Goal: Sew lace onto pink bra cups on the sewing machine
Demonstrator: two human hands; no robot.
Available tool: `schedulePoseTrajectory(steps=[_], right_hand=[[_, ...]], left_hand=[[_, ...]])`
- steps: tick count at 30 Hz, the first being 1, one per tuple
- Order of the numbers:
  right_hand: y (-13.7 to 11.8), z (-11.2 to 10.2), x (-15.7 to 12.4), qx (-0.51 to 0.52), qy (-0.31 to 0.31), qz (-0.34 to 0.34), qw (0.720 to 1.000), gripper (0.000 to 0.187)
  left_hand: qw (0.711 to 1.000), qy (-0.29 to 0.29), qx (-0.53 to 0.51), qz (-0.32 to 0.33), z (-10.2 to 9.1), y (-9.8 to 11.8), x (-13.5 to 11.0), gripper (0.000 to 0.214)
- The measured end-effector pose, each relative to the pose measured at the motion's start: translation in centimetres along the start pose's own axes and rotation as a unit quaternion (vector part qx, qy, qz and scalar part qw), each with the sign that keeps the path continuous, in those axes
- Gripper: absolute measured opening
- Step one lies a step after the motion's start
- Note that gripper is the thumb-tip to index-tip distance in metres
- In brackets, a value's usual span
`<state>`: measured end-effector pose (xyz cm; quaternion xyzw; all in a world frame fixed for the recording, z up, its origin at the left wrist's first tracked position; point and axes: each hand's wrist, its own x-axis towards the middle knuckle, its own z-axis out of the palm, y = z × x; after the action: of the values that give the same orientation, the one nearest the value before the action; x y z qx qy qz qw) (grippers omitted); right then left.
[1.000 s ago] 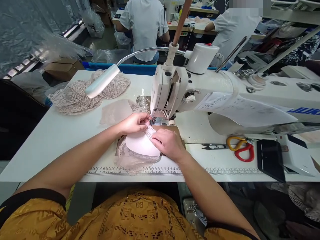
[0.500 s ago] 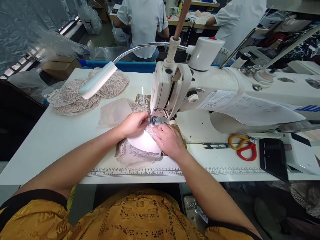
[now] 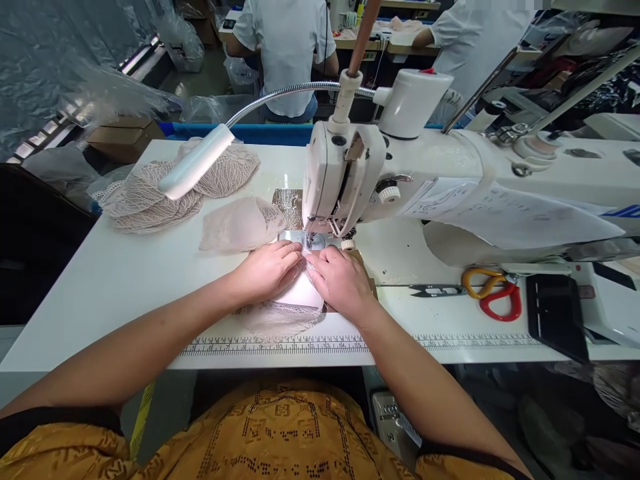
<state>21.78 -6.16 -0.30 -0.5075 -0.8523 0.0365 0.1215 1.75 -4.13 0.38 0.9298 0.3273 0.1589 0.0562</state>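
Observation:
A pale moulded fabric cup with lace trim [image 3: 283, 321] lies just in front of the needle of a white sewing machine [image 3: 330, 180]. My left hand [image 3: 267, 272] covers its upper left side, fingers closed together on the lace edge near the presser foot [image 3: 310, 240]. From the right, my right hand [image 3: 344, 280] grips the same edge, thumb and fingers pressed onto it. The exact pinch of the fingertips is partly hidden. Behind my left hand a second sheer beige cup piece [image 3: 240, 225] rests flat on the table.
Stacked beige lace pieces [image 3: 155, 193] lie at back left under a lamp [image 3: 197, 163]. Scissors with red and yellow handles [image 3: 493, 293] and a black phone [image 3: 556, 313] lie to the right. A ruler strip [image 3: 300, 345] runs along the front edge. Two people in white shirts work beyond.
My left hand has turned flatter and moved slightly down toward me, away from the needle, covering more of the cup. My right hand stays nearly in place. The view has shifted slightly.

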Motion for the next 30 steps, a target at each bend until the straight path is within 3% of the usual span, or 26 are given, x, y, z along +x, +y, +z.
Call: schedulePoseTrajectory(steps=[11, 23, 30], right_hand=[[0.0, 0.1, 0.4, -0.002, -0.002, 0.032, 0.999, 0.027], [0.2, -0.5, 0.7, 0.024, -0.018, 0.055, 0.998, 0.032], [0.9, -0.5, 0.3, 0.077, 0.022, 0.065, 0.995, 0.036]], left_hand=[[0.998, -0.05, 0.013, 0.032, -0.3, -1.9, 0.9, 0.047], [0.992, -0.097, -0.006, 0.075, -1.4, -4.0, 1.9, 0.043], [0.994, -0.071, 0.052, 0.065, -2.3, -1.7, 1.3, 0.031]])
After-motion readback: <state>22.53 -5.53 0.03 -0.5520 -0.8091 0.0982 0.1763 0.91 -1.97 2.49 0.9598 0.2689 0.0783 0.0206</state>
